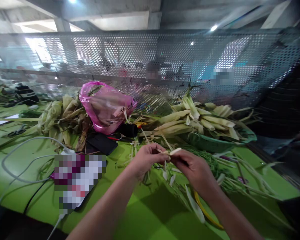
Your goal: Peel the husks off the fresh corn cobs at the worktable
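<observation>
My left hand [147,159] and my right hand [193,168] meet above the green table [150,213], both closed in a pinch on a thin pale leaf strip [172,152] held between them. More pale strips and green stems [180,186] lie on the table under my hands. Part of the strip is hidden by my fingers.
A green basin [210,144] heaped with pale husked stalks stands behind my hands to the right. A pink plastic bag [105,106], a black phone [101,143], a leaf pile [60,116], white cables [20,160] and scissors [16,132] lie left. A perforated metal screen [150,60] closes the back.
</observation>
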